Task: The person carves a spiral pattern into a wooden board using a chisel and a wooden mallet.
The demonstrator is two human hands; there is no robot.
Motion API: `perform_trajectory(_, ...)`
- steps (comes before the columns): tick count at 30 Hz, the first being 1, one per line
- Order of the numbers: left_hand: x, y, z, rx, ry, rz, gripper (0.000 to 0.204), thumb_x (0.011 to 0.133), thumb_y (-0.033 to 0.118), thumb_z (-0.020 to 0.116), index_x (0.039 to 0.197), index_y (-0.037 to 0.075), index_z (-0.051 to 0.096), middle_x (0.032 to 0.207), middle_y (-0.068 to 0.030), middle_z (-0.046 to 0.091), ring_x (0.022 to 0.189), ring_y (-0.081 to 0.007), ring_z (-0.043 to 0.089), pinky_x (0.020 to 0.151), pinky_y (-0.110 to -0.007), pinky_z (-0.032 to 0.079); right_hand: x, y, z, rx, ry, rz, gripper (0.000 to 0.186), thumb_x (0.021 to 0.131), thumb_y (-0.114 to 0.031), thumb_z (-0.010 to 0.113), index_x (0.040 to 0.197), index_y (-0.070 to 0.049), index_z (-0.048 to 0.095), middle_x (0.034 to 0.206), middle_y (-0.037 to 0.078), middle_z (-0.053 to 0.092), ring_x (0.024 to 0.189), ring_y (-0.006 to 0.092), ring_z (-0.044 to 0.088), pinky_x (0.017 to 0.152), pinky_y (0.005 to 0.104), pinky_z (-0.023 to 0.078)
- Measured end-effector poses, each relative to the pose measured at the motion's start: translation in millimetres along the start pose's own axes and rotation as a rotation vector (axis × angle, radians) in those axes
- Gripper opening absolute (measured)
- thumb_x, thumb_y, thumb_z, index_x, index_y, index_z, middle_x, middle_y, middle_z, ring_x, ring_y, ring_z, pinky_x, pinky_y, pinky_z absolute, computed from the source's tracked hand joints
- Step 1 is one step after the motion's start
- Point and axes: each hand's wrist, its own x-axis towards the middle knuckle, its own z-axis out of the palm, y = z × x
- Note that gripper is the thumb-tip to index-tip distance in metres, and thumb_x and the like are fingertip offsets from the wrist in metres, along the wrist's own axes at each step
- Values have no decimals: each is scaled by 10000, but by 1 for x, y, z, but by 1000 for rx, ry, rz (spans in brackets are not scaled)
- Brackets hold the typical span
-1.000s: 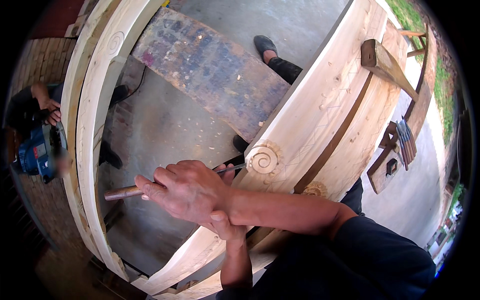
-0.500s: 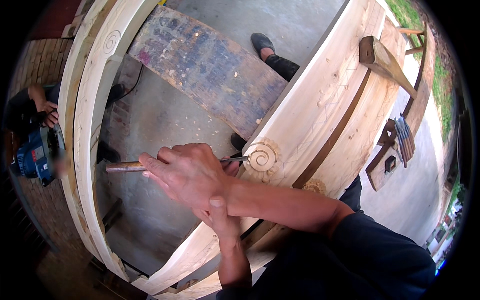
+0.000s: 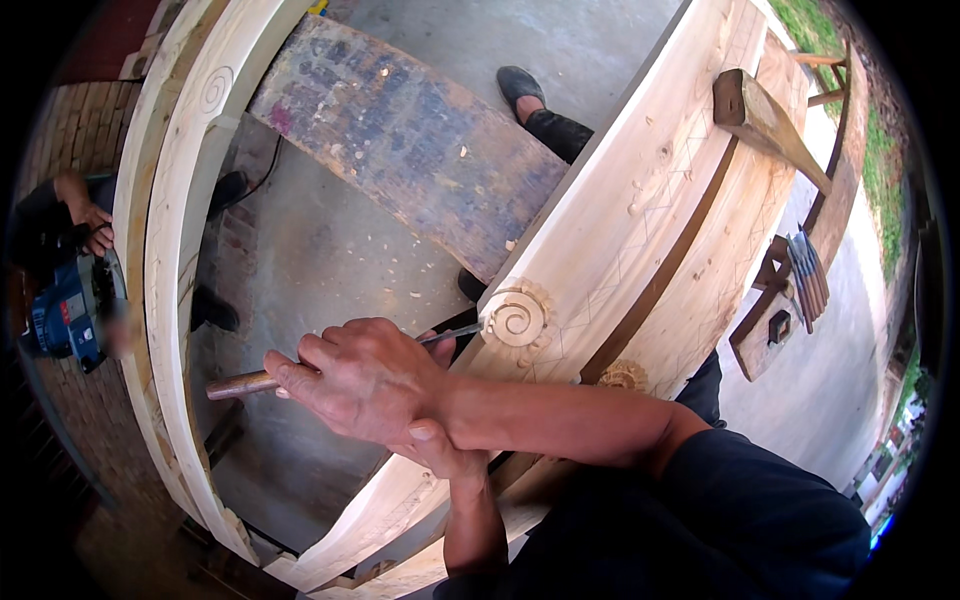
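A carving chisel (image 3: 238,386) with a brown wooden handle slants up to the right. Its metal tip meets the left edge of a carved rosette (image 3: 518,322) with a spiral centre, on a pale wooden beam (image 3: 600,235). My right hand (image 3: 365,378) is wrapped round the handle, its forearm crossing over my left wrist. Below it, my left hand (image 3: 440,455) is mostly hidden; its thumb lies against my right wrist, and its fingertips show beside the chisel's blade. A second carved rosette (image 3: 624,376) lies on the neighbouring beam, partly behind my right forearm.
A wooden mallet (image 3: 765,125) rests on the beams at right. Beyond lie several chisels (image 3: 808,280) on a wooden bench (image 3: 765,340). A paint-stained plank (image 3: 410,140) spans the frame. At far left a person's hand (image 3: 95,228) is by a blue power tool (image 3: 68,315).
Both hands have shifted slightly down and left. The chisel's handle end has dropped, so the tool slants more steeply; its tip stays at the rosette's left edge.
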Motion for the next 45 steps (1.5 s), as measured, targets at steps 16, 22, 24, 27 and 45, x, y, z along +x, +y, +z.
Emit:
perform_trajectory(16, 0, 2, 3, -70, -36, -53, 1130, 959, 810, 473, 1534, -154, 344, 1412, -348, 569, 1257, -423, 663, 1133, -500, 518, 2, 0, -3, -118, 114, 10, 371, 957, -225, 677, 1260, -10, 665, 813, 106, 638, 679, 281, 694, 578, 405, 561)
perform_trajectory(22, -6, 1, 4, -86, 27, 10, 1038, 1001, 726, 448, 1575, -126, 297, 1467, -359, 524, 1292, -418, 643, 1146, -486, 513, 0, -7, 2, -43, -48, -10, 368, 967, -248, 638, 1227, 13, 642, 865, 135, 652, 729, 299, 710, 607, 423, 563)
perform_trajectory(24, -4, 3, 7, -68, 42, 8, 1025, 1003, 709, 459, 1582, -119, 291, 1478, -359, 515, 1293, -416, 642, 1144, -489, 515, 1, -6, 1, -34, -21, -16, 358, 967, -255, 663, 1227, -9, 648, 832, 116, 624, 705, 286, 695, 594, 423, 559)
perform_trajectory(27, -2, 5, 10, -67, 41, 16, 1012, 1001, 694, 472, 1583, -114, 292, 1495, -357, 501, 1293, -413, 642, 1141, -493, 519, 0, -2, 2, -39, 89, -30, 350, 961, -263, 716, 1235, -50, 667, 768, 75, 574, 649, 254, 664, 563, 409, 553)
perform_trajectory(45, 1, 4, 6, -70, -67, 30, 1043, 990, 713, 572, 1513, -161, 348, 1402, -358, 591, 1264, -437, 662, 1118, -529, 524, 9, 5, -16, -115, 287, -16, 348, 940, -219, 716, 1223, -19, 681, 798, 71, 596, 629, 238, 630, 561, 376, 536)
